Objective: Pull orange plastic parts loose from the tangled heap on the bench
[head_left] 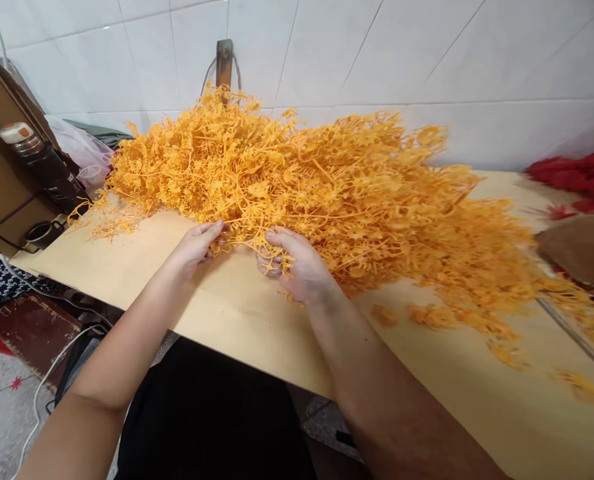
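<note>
Head view: your right hand (299, 263) pinching lacy, wiry orange sprig (255, 244); left hand (199, 247) curled, grip unclear; shaggy orange pile (277, 170) stretches lengthwise left-right.

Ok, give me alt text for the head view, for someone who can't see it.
A person's right hand holds a yellow-orange sprig while the left hand is at the front edge of a large heap of similar sprigs on a pale tabletop. A dark flask is at far left, red material at far right.
</note>
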The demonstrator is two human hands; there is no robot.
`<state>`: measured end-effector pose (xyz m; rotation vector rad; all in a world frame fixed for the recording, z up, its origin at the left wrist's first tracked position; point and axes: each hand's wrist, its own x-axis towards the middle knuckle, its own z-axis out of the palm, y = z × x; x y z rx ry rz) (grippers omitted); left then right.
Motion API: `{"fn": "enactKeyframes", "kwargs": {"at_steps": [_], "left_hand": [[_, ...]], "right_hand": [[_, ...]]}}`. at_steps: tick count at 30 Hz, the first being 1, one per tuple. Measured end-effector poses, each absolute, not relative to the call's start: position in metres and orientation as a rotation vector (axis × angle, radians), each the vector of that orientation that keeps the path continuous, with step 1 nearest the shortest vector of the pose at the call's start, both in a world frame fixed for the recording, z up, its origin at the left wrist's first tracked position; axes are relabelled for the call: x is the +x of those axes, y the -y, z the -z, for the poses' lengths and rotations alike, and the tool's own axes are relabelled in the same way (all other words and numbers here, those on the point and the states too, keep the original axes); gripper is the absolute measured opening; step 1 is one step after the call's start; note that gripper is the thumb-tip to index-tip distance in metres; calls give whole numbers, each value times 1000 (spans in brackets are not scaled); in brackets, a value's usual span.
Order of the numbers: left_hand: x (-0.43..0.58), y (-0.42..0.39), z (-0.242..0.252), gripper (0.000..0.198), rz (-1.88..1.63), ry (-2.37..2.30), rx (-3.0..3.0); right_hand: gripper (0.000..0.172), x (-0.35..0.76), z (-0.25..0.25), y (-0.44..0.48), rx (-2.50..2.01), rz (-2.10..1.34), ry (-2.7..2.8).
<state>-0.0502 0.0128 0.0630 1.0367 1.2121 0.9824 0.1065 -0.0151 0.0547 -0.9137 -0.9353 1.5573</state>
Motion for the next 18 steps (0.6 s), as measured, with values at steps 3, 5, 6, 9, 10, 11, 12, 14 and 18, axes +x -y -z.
{"fn": "enactKeyframes", "kwargs": {"at_steps": [3, 5, 6, 9, 10, 11, 12, 14, 18], "left_hand": [[-42, -13, -61, 30, -984, -1182, 1082], [-39, -13, -61, 30, -991, -1157, 1096], [-39, -14, -62, 29, -1001, -1143, 1094], [-38, -17, -64, 28, -1050, -1109, 1064], [-37, -18, -64, 27, -1069, -1099, 1050], [-37, -18, -64, 25, -1087, -1086, 1038], [-36, -19, -64, 22, -1101, -1070, 1028], [-33, -19, -64, 16, -1125, -1050, 1023], [-33, -18, -61, 11, -1159, -1176, 1100]], "right_hand": [[27, 107, -55, 15, -903, -1565, 975], [26, 106, -56, 16, -929, -1562, 985], [26, 106, -56, 16, -948, -1558, 988], [22, 104, -56, 16, -978, -1540, 1015], [21, 104, -56, 17, -984, -1539, 1022], [21, 104, -56, 17, -992, -1540, 1026], [22, 103, -55, 17, -1006, -1543, 1026], [23, 103, -55, 18, -1039, -1546, 1034], [25, 101, -55, 20, -1053, -1491, 1116]]}}
